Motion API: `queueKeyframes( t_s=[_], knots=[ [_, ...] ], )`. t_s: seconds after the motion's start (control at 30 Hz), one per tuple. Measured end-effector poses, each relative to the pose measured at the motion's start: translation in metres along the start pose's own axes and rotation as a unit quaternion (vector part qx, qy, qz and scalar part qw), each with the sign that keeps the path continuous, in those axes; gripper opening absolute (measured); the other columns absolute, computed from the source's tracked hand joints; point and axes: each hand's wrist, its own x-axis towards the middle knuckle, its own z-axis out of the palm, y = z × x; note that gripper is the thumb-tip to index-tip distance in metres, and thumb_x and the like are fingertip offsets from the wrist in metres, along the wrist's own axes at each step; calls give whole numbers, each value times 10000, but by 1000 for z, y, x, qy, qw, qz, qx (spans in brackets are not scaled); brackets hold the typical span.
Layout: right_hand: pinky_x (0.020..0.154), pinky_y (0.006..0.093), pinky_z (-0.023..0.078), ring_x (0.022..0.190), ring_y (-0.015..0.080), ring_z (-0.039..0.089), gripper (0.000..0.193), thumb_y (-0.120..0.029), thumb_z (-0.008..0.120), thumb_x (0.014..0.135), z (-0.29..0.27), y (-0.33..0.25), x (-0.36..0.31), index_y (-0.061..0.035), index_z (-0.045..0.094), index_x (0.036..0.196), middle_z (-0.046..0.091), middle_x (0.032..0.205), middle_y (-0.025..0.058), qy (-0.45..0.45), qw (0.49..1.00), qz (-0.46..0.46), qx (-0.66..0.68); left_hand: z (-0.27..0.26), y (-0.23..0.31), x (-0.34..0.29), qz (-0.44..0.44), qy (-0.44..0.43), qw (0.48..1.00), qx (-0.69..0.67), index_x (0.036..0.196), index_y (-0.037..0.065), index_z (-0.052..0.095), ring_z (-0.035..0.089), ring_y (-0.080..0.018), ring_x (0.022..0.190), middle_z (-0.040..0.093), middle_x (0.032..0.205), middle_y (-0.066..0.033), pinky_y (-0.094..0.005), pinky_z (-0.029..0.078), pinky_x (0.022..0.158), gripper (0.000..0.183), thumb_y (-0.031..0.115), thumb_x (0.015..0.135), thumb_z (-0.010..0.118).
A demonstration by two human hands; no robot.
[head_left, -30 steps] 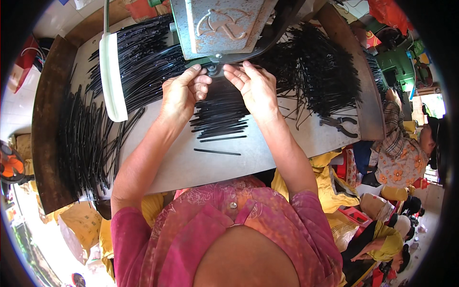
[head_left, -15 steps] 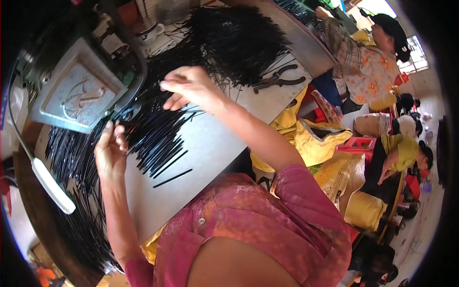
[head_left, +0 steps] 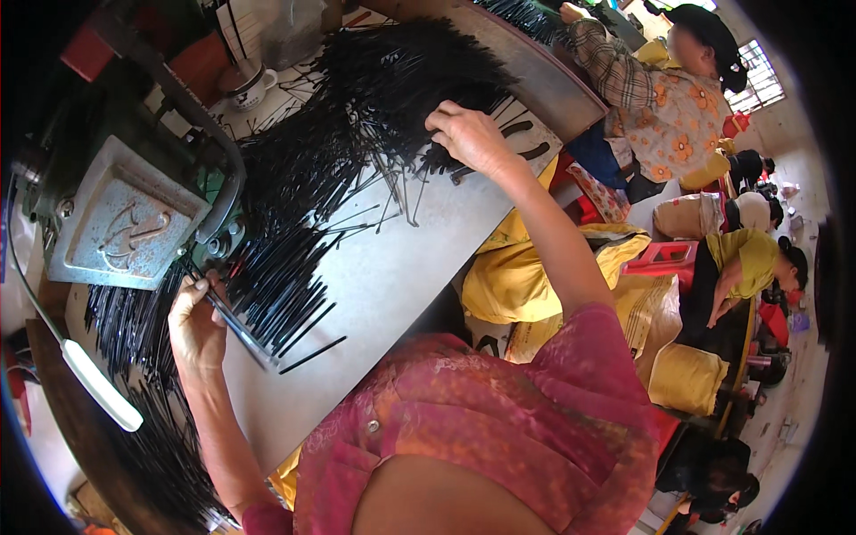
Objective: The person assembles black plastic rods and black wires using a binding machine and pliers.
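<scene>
My left hand (head_left: 198, 325) is below the machine head, with thumb and fingers closed on a thin black rod (head_left: 242, 332). The rod slants down toward the near side, its lower end blurred. My right hand (head_left: 470, 138) is over the near right edge of a large heap of thin black rods (head_left: 406, 76). Its fingers are curled together, and whatever is between them is hidden. Black-handled pliers (head_left: 532, 152) lie beside that hand, partly covered by it. A lower bunch of black rods (head_left: 290, 294) is fanned out on the pale tabletop (head_left: 374, 285) between my hands.
A green press-like machine with a pale metal plate (head_left: 125, 218) rises at the left. Near it are a white lamp (head_left: 102, 385) and more black rods (head_left: 134, 325). A mug (head_left: 250, 87) stands at the back. Yellow sacks (head_left: 513, 276) and seated co-workers (head_left: 664, 98) are at the right.
My right hand has moved away from beside the machine, out to the right and onto the rod heap. A slanting rod now shows in my left hand, which stays near the machine.
</scene>
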Motion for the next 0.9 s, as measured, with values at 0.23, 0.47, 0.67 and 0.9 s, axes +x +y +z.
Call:
queueKeyframes(
  t_s=[0.23,0.47,0.67,0.9],
  knots=[
    [598,301,482,699,228,565,154,-32,530,683,-18,-23,4,-66,562,829,537,828,56,103,988,-97,-62,1,-2,-6,-10,40,996,77,857,50,508,469,-56,574,526,749,0,-166,364,453,185,90,680,542],
    [403,221,423,537,106,501,116,-144,559,743,-7,-124,23,-124,585,854,525,592,-13,162,951,-264,10,5,-7,-14,-1,70,987,147,775,56,527,384,-36,415,539,637,-10,-145,295,363,80,91,719,573],
    [501,309,435,580,231,577,145,-178,568,735,35,-189,31,-64,596,820,582,659,133,-32,932,-135,335,2,-13,-22,32,88,976,196,766,49,535,388,-45,399,563,623,-47,-154,270,350,65,89,725,567],
    [453,213,384,495,70,472,164,-140,576,752,53,-211,38,20,595,782,552,565,37,-97,843,-69,525,16,-7,-22,31,79,970,227,767,56,527,354,-48,382,546,596,-33,-170,244,355,48,102,760,539]
  ],
)
